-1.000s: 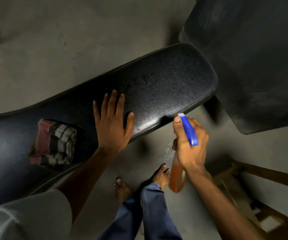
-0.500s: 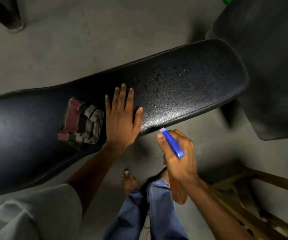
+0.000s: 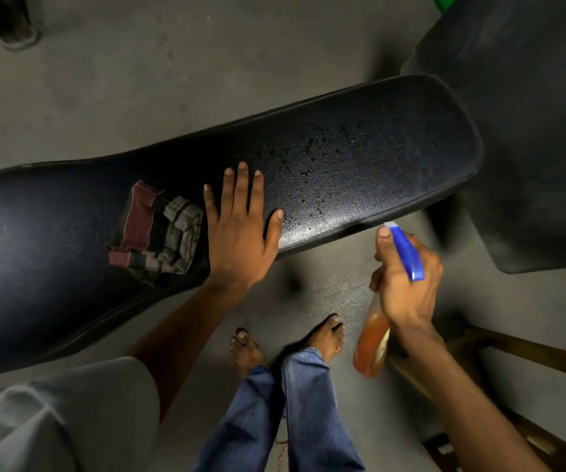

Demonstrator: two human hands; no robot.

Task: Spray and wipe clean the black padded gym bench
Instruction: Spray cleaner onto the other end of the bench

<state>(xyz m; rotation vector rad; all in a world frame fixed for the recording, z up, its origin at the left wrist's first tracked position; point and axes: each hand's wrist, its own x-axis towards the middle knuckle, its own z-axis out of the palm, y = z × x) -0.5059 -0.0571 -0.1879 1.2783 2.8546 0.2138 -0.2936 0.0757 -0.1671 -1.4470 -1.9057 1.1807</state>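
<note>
The black padded gym bench (image 3: 377,144) runs across the view from lower left to upper right, its right half speckled with spray droplets. A folded checked cloth (image 3: 157,229) in maroon and grey lies on the pad left of centre. My left hand (image 3: 240,229) rests flat on the pad beside the cloth, fingers spread, holding nothing. My right hand (image 3: 406,281) grips a spray bottle (image 3: 371,338) with orange liquid and a blue trigger head, held just off the bench's near edge with the nozzle towards the pad.
A second dark padded surface (image 3: 530,114) stands at the upper right, close to the bench end. A wooden frame (image 3: 526,352) lies at the lower right. My bare feet and jeans (image 3: 292,403) stand on the grey concrete floor below the bench.
My right hand with the spray bottle dropped back and left, then came up right to the bench's near edge again. The left hand stayed flat on the pad.
</note>
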